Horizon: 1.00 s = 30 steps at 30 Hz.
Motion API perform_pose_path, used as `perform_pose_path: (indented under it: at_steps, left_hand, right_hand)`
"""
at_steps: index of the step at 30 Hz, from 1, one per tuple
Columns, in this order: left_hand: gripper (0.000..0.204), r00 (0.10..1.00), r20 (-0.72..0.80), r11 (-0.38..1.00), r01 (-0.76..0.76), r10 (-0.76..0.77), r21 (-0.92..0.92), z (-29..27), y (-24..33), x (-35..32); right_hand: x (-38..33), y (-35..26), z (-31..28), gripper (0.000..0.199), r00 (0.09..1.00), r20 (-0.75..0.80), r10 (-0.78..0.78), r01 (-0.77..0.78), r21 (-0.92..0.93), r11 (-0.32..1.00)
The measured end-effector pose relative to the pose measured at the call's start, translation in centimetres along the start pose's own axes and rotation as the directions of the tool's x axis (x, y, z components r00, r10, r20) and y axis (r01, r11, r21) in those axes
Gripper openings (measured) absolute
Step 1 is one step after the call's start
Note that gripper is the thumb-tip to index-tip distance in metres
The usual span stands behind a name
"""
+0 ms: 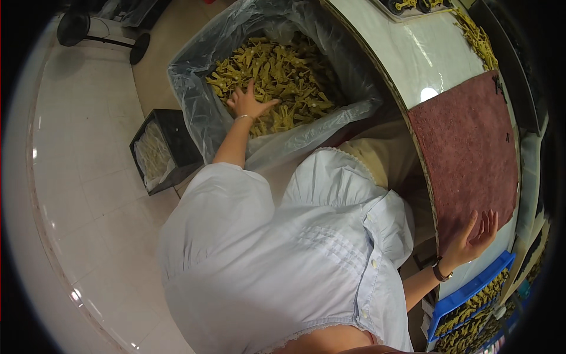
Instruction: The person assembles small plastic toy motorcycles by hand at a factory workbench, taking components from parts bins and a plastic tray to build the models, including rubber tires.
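My left hand (246, 101) reaches down into a large box lined with a clear plastic bag (194, 100), fingers spread on a heap of small yellow-green plastic parts (289, 71). Whether it grips any part I cannot tell. My right hand (476, 233) rests open and flat on the near edge of a dark red mat (466, 141) lying on the white table (401, 53). A dark watch sits on that wrist, a thin bracelet on the left one. My light blue shirt fills the middle of the view.
A small black crate (162, 147) with pale parts stands on the tiled floor left of the box. A blue tray (471, 295) of yellow-green parts sits at the lower right. More such parts (477, 38) lie at the table's far side. A fan base (106, 35) stands at the top left.
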<state>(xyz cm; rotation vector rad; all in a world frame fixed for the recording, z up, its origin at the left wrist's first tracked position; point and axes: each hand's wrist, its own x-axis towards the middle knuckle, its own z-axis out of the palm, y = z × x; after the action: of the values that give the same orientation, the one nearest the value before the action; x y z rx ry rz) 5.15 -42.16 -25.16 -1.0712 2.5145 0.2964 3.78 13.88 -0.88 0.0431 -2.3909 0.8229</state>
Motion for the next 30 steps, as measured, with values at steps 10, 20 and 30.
perform_pose_path:
  at_steps: [10, 20, 30]
  left_hand:
    - [0.148, 0.885, 0.457, 0.994, -0.111, 0.093, 0.013, 5.3, 1.0, -0.5]
    - [0.135, 0.933, 0.358, 1.0, -0.007, 0.015, -0.021, 5.3, 3.4, -2.8]
    - [0.122, 0.925, 0.373, 0.997, 0.072, -0.071, 0.014, 6.5, 3.1, -2.4]
  right_hand:
    - [-0.7, -0.8, 1.3, 0.045, 0.987, 0.064, 0.15, -0.152, 0.013, 0.988]
    - [-1.1, 0.9, 2.8, 0.044, 0.986, 0.101, 0.129, -0.132, 0.028, 0.991]
    - [-1.4, 1.6, 2.8, 0.042, 0.983, 0.103, 0.154, -0.161, 0.058, 0.985]
